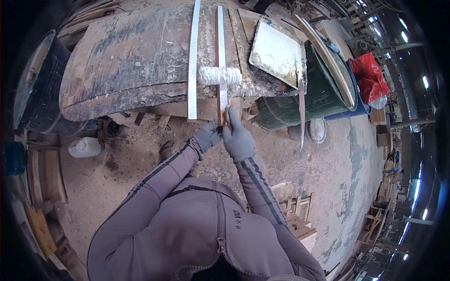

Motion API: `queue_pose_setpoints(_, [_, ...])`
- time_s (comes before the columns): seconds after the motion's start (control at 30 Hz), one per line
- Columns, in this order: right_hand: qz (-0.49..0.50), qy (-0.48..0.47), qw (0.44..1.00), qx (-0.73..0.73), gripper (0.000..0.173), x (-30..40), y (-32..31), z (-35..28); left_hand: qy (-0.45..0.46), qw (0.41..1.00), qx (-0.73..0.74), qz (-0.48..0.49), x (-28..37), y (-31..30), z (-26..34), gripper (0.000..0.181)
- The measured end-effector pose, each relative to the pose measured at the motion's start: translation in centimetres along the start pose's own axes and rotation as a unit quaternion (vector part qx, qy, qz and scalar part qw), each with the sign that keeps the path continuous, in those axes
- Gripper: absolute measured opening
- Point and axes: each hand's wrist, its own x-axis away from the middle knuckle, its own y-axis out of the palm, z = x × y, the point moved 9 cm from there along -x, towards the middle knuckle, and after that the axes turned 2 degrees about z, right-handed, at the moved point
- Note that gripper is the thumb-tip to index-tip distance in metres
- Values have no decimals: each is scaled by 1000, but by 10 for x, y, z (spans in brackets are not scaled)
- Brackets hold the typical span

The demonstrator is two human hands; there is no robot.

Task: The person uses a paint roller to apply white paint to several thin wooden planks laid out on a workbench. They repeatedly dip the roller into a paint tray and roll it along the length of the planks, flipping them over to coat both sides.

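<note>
My right hand (239,137), in a grey glove, is closed around the handle of a paint roller. The roller's fluffy white sleeve (220,76) lies across a long wooden strip (221,42) with a white upper face. At the strip's near end, where bare brown wood shows, my gloved left hand (208,135) grips it. Left of it a second white-coated strip (193,63) lies on the worn, paint-stained board (140,59), its near end past the board's edge. To the right is a tilted square tray (276,51) coated with white paint.
A green barrel (281,110) stands at the right, with wooden strips (330,59) across its top. Beyond it is a red plastic bag (370,77). A dark blue barrel (42,87) and a white jug (85,146) are at the left. A thin stick (302,116) hangs down beside the tray.
</note>
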Motion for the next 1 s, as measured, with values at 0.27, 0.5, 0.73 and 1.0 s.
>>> queue_pose_setpoints(0.27, [-123,81,958,-248,61,104,-24,41,-35,996,-87,-4,1,-24,-1,21])
queue_pose_setpoints(0.5, [-132,112,944,-280,62,95,-17,31,-66,996,-52,5,-6,-11,-9,29])
queue_pose_setpoints(0.73, [-71,26,980,-183,57,108,-18,35,11,991,-125,-43,-15,-5,-3,34])
queue_pose_setpoints(1.0, [-140,98,982,-82,56,84,-11,33,-51,998,15,-32,-15,-9,-8,16])
